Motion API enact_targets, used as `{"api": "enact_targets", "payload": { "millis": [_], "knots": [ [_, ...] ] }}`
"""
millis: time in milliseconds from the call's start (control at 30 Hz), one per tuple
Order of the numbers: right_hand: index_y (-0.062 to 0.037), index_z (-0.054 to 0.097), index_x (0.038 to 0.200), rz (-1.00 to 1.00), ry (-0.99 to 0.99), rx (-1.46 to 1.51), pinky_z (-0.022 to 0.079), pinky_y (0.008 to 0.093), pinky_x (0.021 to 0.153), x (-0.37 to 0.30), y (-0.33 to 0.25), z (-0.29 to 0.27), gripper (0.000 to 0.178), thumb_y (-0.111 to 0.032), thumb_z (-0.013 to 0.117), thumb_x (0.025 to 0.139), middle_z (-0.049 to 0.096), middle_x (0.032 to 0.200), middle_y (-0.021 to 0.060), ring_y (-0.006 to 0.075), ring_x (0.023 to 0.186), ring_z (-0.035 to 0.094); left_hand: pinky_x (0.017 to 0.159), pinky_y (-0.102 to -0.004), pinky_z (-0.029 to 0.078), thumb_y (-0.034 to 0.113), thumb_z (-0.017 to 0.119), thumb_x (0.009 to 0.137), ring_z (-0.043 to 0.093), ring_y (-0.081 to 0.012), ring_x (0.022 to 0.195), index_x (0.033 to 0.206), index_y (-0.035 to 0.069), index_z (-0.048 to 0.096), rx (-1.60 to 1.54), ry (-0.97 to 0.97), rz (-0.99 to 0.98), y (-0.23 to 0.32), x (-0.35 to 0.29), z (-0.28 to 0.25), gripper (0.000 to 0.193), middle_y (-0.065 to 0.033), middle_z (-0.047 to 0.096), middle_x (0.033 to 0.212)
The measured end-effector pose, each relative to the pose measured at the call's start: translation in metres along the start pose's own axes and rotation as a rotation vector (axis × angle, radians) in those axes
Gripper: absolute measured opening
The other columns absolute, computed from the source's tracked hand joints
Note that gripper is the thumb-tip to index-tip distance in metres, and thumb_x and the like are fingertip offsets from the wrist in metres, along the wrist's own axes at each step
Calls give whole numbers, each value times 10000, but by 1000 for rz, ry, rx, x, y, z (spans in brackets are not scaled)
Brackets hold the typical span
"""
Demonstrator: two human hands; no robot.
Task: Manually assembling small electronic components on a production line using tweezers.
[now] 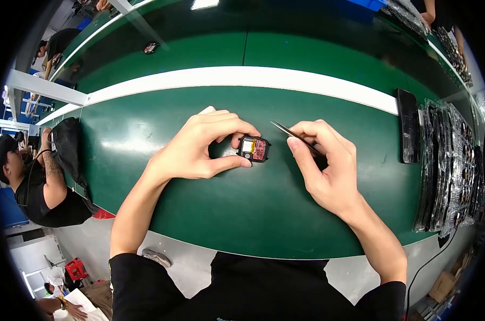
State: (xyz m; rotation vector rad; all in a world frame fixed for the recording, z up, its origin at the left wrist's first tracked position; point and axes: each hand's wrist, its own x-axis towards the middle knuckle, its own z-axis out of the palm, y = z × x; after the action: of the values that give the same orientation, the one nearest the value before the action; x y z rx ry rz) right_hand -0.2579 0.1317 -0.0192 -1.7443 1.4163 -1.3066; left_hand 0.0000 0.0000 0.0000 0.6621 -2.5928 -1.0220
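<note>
My left hand [199, 147] pinches a small black square device [254, 148] between thumb and fingers; its open face shows a red circuit board and a pale square part. The device rests just above the green table [264, 208]. My right hand [322, 166] grips thin metal tweezers [285, 130], their tip pointing up and left, a short way right of the device and not touching it.
Clear plastic trays [451, 171] holding several small parts are stacked at the right edge, beside a dark phone-like slab [408, 125]. A black bag [68, 144] hangs at the table's left end. A seated person [33, 182] is at far left. A white stripe [242, 77] crosses the table.
</note>
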Motion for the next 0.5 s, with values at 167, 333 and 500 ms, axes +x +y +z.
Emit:
{"api": "enact_targets", "payload": {
  "millis": [167, 333, 500],
  "knots": [
    [-41, 704, 1285, -9, -100, -96, 525, 352, 633, 8, -16, 8, 352, -89, 852, 969, 658, 986, 89, 190, 710, 631, 804, -356, 413, 205, 994, 794, 616, -171, 833, 1298, 127, 828, 3, 47, 131, -2, 0, -2, 537, 16, 708, 891],
    [-55, 737, 1302, -87, -184, -311, 604, 411, 675, 1, -18, 15, 494, -229, 913, 874, 707, 1082, 76, 290, 856, 770, 895, -331, 412, 236, 1020, 756, 521, -134, 793, 1536, 170, 716, -102, 39, 2, 7, -7, 3, 840, 53, 749, 1013],
    [-49, 742, 1219, -119, -129, -301, 604, 429, 659, -3, -16, 16, 451, -232, 922, 848, 709, 1042, 74, 305, 821, 776, 935, -333, 418, 318, 1027, 775, 549, -134, 804, 1498, 199, 743, -100, -4, 27, 13, -6, 9, 786, 72, 751, 1027]
  ]
}}
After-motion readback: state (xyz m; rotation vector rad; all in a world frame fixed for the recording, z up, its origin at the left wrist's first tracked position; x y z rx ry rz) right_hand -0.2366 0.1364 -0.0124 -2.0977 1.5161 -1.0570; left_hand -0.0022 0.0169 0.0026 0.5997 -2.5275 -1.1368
